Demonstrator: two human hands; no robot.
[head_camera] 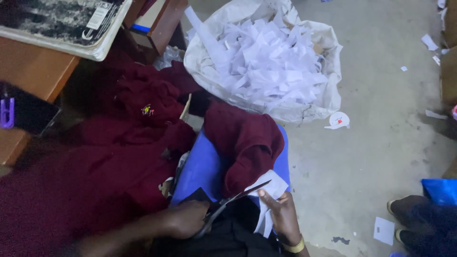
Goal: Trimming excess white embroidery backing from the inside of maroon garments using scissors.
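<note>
Grey concrete floor (381, 143) fills the right side, with small white paper bits lying on it and one round white label with a red mark (338, 120) just beside a big pale sack (328, 100). That sack stands open at the top middle and is full of white paper offcuts (271, 62). At the top left a flat dark package in a pale frame (62, 24), with a white tag on it, rests on a brown wooden table (33, 66). Dark red garments (143, 119) are piled on the left, and one of them (245, 143) hangs over a blue surface (200, 166). Low in the picture the left hand (185, 220) is closed around the handles of dark scissors (233, 202), whose blades stand open and point up to the right. The right hand (283, 214), wearing a yellow wristband (294, 246), grips a white paper piece (269, 200) between thumb and fingers, and the blade tips touch this paper. At the right edge a blue bag (440, 190) and another person's shoes (404, 209) are seen.
</note>
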